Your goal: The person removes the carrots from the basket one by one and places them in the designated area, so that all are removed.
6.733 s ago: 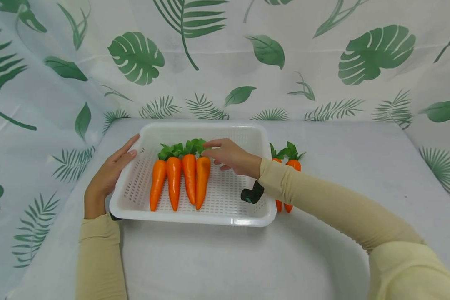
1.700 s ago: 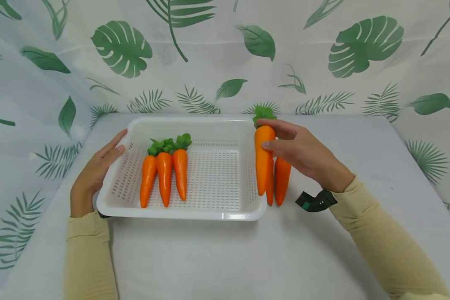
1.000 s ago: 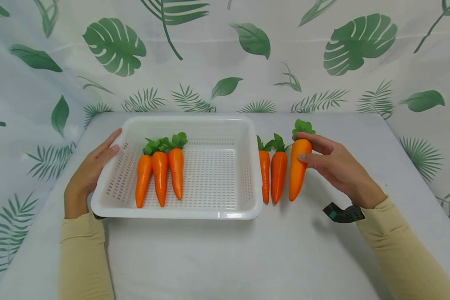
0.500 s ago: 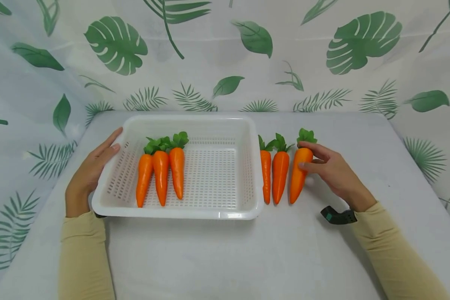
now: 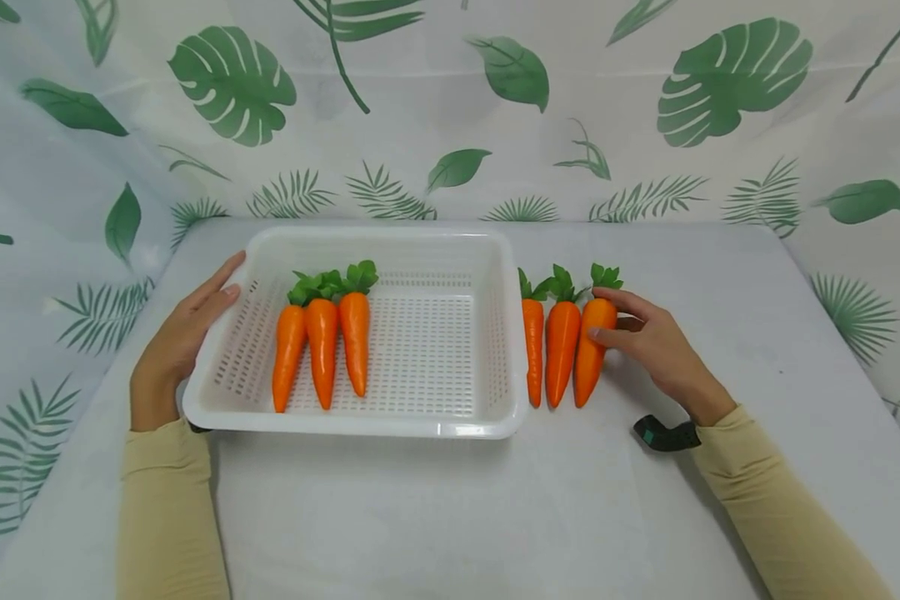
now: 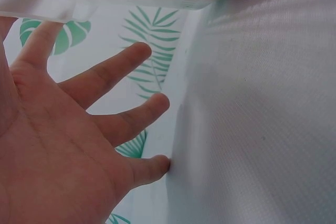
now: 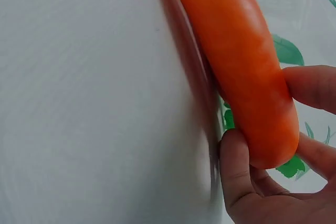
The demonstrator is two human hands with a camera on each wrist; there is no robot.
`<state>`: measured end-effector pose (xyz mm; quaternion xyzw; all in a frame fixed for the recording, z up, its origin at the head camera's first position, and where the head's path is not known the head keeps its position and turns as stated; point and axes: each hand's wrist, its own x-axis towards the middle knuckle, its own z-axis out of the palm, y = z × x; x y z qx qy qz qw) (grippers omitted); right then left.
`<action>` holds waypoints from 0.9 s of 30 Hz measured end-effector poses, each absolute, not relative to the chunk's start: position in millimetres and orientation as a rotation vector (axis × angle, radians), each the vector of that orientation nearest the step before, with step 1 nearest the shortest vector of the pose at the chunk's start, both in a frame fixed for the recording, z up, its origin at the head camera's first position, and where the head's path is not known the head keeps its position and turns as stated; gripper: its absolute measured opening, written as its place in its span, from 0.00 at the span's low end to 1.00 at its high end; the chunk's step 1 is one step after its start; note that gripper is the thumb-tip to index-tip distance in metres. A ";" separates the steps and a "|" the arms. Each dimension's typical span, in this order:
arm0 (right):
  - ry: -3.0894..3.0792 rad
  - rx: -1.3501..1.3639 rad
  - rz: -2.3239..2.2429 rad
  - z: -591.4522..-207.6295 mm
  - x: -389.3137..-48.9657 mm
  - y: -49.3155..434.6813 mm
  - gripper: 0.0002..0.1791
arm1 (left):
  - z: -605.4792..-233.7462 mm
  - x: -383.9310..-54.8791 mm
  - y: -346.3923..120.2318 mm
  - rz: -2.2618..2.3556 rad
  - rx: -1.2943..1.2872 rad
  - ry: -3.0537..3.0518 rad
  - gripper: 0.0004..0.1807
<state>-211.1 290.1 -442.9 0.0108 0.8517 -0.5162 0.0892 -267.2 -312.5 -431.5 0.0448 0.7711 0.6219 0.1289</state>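
My right hand pinches the thick upper end of an orange carrot, which rests on the table right of the basket. Fingertips press it from both sides in the right wrist view, where that carrot fills the upper middle. Close to its left lie two more carrots, a middle one and one beside the basket wall. Fingers stretched out, my left hand touches the left rim of the white perforated plastic basket. Inside the basket, toward its left, three leafy-topped carrots lie side by side.
A pale cloth covers the table. Behind it hangs a white curtain printed with green leaves. A dark wrist strap with its camera sits below my right hand.
My right hand has taken the fourth carrot from the basket, carried it right over the rim and lowered it onto the table, then shifted it left toward the other two. My left hand stays at the rim.
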 end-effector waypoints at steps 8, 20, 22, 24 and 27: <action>2.632 0.015 -1.453 -443.3 -209.5 287.1 0.37 | -431.9 -268.0 -312.2 1.795 0.146 2.247 0.33; 2.659 0.031 -1.386 -448.0 -213.1 284.8 0.38 | -432.1 -267.3 -311.7 1.849 0.131 2.199 0.33; 2.654 0.030 -1.388 -447.9 -213.0 284.6 0.38 | -432.1 -267.2 -311.5 1.860 0.129 2.188 0.33; 2.648 0.029 -1.392 -447.8 -212.5 284.6 0.38 | -431.9 -267.0 -311.4 1.861 0.127 2.189 0.33; 2.642 0.027 -1.399 -446.7 -211.0 284.8 0.38 | -431.5 -267.1 -311.1 1.865 0.124 2.187 0.33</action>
